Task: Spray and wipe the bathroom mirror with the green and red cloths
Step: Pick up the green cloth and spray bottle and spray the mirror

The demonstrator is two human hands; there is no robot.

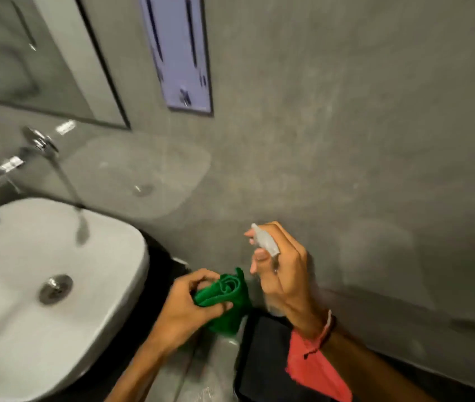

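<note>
From the head camera I take the white oval ceramic basin [42,274] as my landmark. Just past its right rim, my left hand [190,309] is closed around the bunched green cloth [227,300], fingers and thumb clamped on its folds. Further right of the basin, my right hand [282,271] is wrapped tight around the small clear spray bottle [265,239], whose nozzle points left toward the basin side. The red cloth [314,369] hangs below that wrist, over a dark rectangular bin [262,358]. Above the basin, the dark-framed bathroom mirror [27,59] has its lower right corner ending above the chrome wall tap [42,143]. Right of the basin, the grey wall [361,140] runs broad and bare beyond the hands. The whole view is motion-blurred.
</note>
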